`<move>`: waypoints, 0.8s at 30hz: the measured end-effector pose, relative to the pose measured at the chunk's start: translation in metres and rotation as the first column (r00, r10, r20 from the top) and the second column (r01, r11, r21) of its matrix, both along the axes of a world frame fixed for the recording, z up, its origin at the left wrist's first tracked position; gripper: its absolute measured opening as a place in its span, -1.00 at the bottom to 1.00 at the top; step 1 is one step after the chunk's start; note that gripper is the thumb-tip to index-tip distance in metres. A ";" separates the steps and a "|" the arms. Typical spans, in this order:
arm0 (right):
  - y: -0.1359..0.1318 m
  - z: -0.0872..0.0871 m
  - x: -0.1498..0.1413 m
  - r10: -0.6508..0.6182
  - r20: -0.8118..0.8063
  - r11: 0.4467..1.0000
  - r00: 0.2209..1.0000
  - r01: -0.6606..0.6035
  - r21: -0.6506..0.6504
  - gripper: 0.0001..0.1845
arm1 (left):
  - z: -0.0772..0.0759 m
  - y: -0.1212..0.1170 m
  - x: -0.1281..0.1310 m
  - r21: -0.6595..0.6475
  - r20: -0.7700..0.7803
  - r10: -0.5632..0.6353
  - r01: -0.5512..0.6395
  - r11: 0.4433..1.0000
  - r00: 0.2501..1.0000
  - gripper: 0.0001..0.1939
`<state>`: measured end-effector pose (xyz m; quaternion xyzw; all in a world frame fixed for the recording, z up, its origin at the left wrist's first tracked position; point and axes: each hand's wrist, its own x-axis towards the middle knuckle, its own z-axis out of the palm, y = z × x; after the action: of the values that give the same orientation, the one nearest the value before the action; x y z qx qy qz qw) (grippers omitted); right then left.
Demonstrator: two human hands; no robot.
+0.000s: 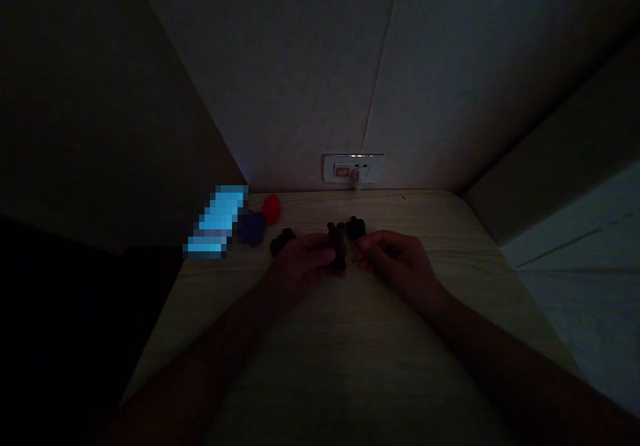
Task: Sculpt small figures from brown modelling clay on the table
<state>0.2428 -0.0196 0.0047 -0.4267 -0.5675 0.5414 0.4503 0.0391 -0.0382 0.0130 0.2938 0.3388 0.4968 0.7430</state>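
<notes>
My left hand (309,257) is closed around a small dark brown figure (339,246) with two round knobs on top, like ears. It is upright, just above or on the wooden tabletop; I cannot tell which. My right hand (400,259) is beside the figure, thumb and fingertips pinched together; dim light hides what is between them. A black lump (356,227) lies just beyond the right fingertips. Partly behind my left hand sits a dark brown lump (281,240). Farther left are a purple-blue lump (252,227) and a red lump (271,209).
A lit, pixelated screen (217,223) stands at the table's left edge. The wooden table (320,359) meets a pale wall at the back. On that wall is a socket panel (330,169) with a plug in it. A pale panel rises along the right side.
</notes>
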 end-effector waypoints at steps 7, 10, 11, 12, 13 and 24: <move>0.001 0.001 -0.001 -0.021 -0.030 1.000 0.999 0.021 0.003 -0.79 | -0.001 0.000 -0.001 0.019 0.000 -0.013 0.013 1.000 1.000 -0.75; 0.002 0.001 -0.001 0.030 -0.098 0.999 0.995 -0.033 -0.033 -0.74 | -0.001 0.001 -0.001 0.019 0.006 -0.013 0.013 1.000 1.000 -0.76; 0.002 0.001 -0.001 0.040 -0.110 0.998 0.993 -0.045 -0.044 -0.72 | -0.001 0.001 -0.001 0.020 0.009 -0.013 0.013 1.000 1.000 -0.76; 0.002 0.002 -0.001 0.043 -0.114 0.997 0.993 -0.049 -0.051 -0.72 | -0.001 0.001 0.000 0.018 0.011 -0.012 0.012 1.000 1.000 -0.76; 0.001 0.002 -0.001 0.044 -0.107 0.997 0.993 -0.051 -0.059 -0.72 | 0.000 0.000 0.000 0.015 0.013 -0.009 0.009 1.000 1.000 -0.76; 0.002 0.002 0.000 0.039 -0.164 0.993 0.986 -0.056 -0.101 -0.74 | -0.002 0.002 0.000 0.022 0.037 -0.015 0.014 1.000 0.999 -0.77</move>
<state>0.2424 -0.0173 0.0065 -0.3909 -0.5097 0.6140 0.4587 0.0395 -0.0366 0.0114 0.2952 0.3174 0.5006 0.7493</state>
